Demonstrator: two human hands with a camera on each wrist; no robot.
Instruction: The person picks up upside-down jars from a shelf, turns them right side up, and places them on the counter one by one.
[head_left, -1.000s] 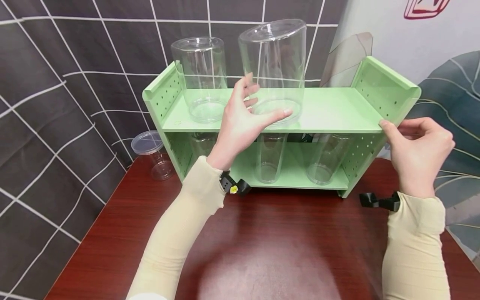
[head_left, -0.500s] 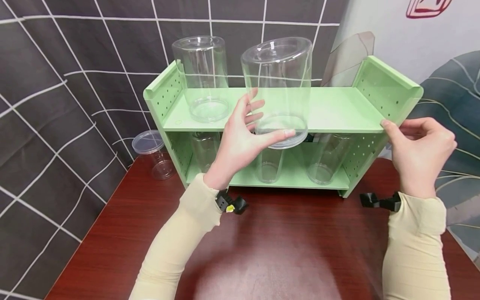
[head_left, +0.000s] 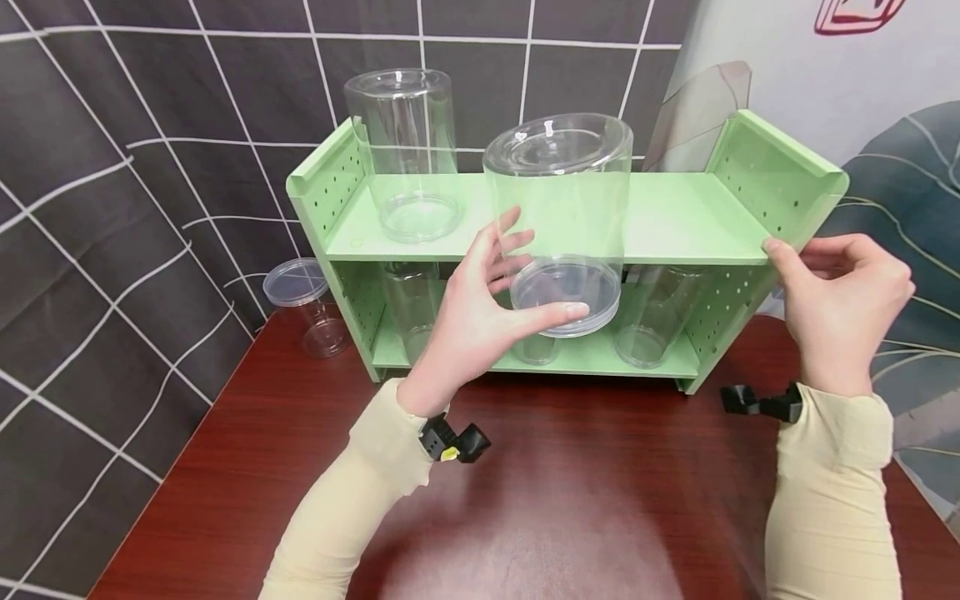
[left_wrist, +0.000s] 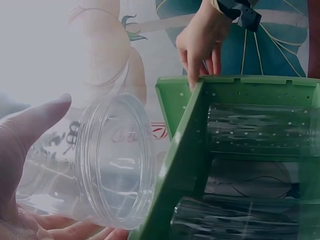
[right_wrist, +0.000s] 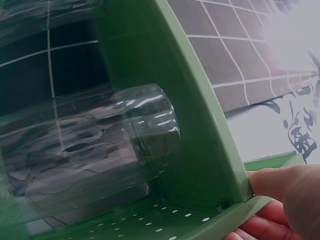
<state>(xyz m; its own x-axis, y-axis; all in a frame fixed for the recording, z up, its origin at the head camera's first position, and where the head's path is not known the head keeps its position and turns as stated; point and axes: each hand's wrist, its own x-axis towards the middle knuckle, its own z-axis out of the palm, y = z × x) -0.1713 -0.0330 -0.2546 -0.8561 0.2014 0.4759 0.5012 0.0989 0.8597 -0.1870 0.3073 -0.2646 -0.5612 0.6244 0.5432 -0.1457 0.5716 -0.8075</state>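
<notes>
My left hand holds a large clear plastic jar, thumb across its front and fingers spread along its left side. The jar is in front of the green shelf, slightly tilted, its flat end up and its wider ridged end low. That ridged end of the jar faces the shelf's side in the left wrist view. At the shelf's right front corner, my right hand pinches the board's edge, with thumb on top and fingers below in the right wrist view. A similar clear jar stands on the top board's left.
Narrower clear jars stand on the lower board, one at left and one at right; another is partly behind the held jar. A lidded clear jar stands on the dark red table beside the shelf. A gridded wall covering hangs behind.
My left hand has brought the large jar down and forward from above the top board to in front of the shelf. My right hand stays at the corner.
</notes>
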